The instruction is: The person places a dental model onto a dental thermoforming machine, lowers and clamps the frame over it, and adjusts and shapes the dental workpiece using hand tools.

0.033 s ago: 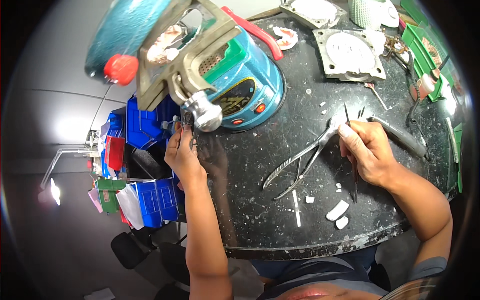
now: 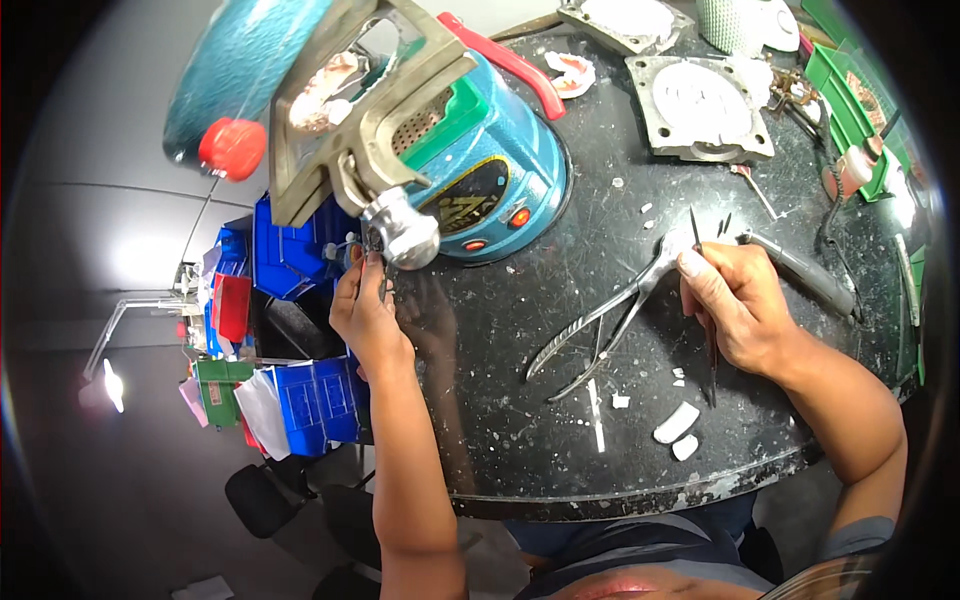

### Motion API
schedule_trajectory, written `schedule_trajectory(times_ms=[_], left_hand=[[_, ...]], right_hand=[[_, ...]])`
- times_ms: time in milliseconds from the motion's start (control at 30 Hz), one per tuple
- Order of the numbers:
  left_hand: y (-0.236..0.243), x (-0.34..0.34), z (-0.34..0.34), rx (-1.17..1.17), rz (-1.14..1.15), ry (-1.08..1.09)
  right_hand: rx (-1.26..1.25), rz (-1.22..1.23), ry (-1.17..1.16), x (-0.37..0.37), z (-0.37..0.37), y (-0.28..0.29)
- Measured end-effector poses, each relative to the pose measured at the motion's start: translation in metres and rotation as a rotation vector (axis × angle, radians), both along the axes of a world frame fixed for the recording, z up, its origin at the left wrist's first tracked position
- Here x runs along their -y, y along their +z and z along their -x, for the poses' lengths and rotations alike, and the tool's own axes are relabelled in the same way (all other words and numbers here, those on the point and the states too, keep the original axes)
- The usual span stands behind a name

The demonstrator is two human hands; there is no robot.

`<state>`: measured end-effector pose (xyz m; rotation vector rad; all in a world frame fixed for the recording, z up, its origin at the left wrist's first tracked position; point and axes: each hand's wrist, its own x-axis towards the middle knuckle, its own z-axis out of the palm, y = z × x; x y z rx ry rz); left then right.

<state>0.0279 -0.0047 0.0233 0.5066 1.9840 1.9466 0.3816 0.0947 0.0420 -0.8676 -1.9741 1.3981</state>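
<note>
My left hand [image 2: 368,325] grips a small dark metal part [image 2: 374,243] beside the chrome knob [image 2: 405,230] of a brass-coloured metal clamp frame [image 2: 390,115], which holds a pale, lumpy piece [image 2: 315,95]. The frame is on a blue machine [image 2: 515,170] with a tilted head [image 2: 215,75] and red knob [image 2: 231,148]. My right hand [image 2: 735,305] is closed on a thin, upright metal instrument [image 2: 712,390]. Large metal pliers [image 2: 630,305] lie just left of it on the black bench [image 2: 510,420].
Two metal flasks [image 2: 698,108] with white plaster, a dental cast [image 2: 572,75], green trays [image 2: 850,120] and a grey cylindrical tool [image 2: 800,275] occupy the back and right. White fragments [image 2: 675,422] lie near the front edge. Blue bins [image 2: 310,410] and a chair [image 2: 260,500] stand left.
The machine's tilted head, with its clamp frame and chrome knob, has shifted slightly down and to the left. My hands look almost unmoved.
</note>
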Motion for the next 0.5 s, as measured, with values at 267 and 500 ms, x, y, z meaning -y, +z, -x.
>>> schedule_trajectory(times_ms=[267, 500], left_hand=[[-0.0001, -0.0030, -0.0031, -0.031, 0.000, 0.041], [0.0013, 0.0020, -0.0039, -0.009, -0.029, -0.006]], right_hand=[[-0.036, -0.043, 0.013, -0.0012, -0.0019, -0.0018], [0.000, -0.079, 0.023, -0.0028, -0.0003, -0.0037]])
